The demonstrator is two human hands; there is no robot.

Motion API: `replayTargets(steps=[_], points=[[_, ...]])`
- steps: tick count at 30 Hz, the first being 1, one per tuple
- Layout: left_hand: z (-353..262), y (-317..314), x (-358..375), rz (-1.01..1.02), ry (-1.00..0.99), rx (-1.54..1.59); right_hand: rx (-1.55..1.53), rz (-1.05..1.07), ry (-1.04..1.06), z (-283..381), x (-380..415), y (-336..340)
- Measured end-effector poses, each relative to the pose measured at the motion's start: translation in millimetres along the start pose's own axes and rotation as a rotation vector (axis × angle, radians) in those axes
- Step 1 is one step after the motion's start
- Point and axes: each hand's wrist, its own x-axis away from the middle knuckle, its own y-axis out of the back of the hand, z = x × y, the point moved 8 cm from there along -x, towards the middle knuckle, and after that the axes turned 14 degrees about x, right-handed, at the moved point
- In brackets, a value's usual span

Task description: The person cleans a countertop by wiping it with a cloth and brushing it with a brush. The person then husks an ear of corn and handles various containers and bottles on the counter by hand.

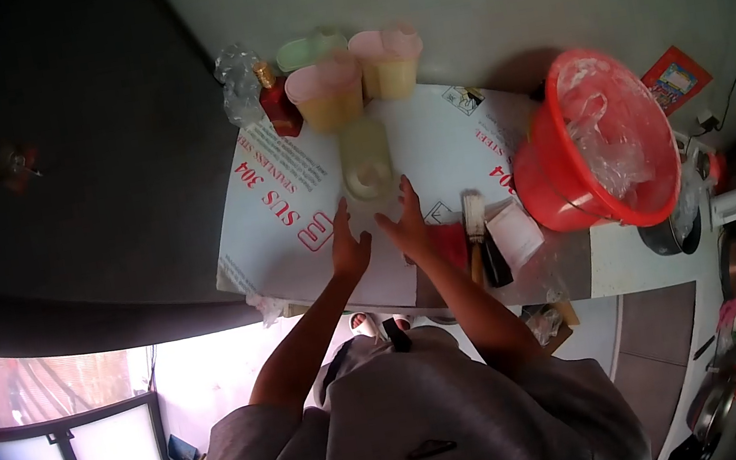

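Observation:
A pale greenish, see-through container (365, 158), smeared by motion, is in front of me over the tabletop (279, 244). My left hand (350, 244) reaches to the left of its near end, thumb and fingers apart. On the other side, my right hand (405, 222) has its fingers spread, with the fingertips close to the container's near right edge. Behind it are two pink-topped, yellowish canisters (327, 102) (390, 67) and a green-topped one (301, 52). A red bottle with a gold cap (280, 109) is to their left.
At right sits a red bucket (552, 177) with clear plastic bags inside. Near my right forearm lie a brush (473, 213), a red item (448, 242) and a white packet (514, 234). Crumpled clear plastic (239, 87) is at back left, beside a dark panel (90, 178).

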Motion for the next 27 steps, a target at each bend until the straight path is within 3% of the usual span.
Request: replayTargets(steps=[3, 6, 7, 12, 13, 20, 23, 27], points=[[-7.4, -5.2, -14.9, 0.059, 0.047, 0.060, 0.028, -0.027, -0.004, 3.1, -5.8, -4.1], [-3.4, -16.7, -20.6, 0.127, 0.077, 0.182, 0.022, -0.062, 0.123, 12.8, -13.3, -4.3], [2.8, -22.5, -24.8, 0.139, -0.011, 0.211, -0.019, -0.110, 0.130, 14.3, -14.9, -2.1], [12.6, -51.0, -37.5, 0.326, 0.112, 0.297, -0.068, -0.379, 0.132, 30.9, -16.2, 23.4], [5.6, -55.4, -39.6, 0.375, 0.092, 0.276, 0.073, -0.548, 0.120, 30.7, -10.4, 33.4], [-29.2, -94.1, -42.9, 0.637, 0.039, 0.374, 0.234, -0.600, -0.016, -12.5, -6.6, 68.0], [-26.9, -100.6, -40.1, 0.628, 0.014, 0.330, 0.315, -0.575, -0.028, -11.4, -2.8, 78.6], [-14.4, -84.5, -43.5, 0.506, 0.080, 0.284, 0.344, -0.726, -0.165, -13.8, 14.6, 74.1]])
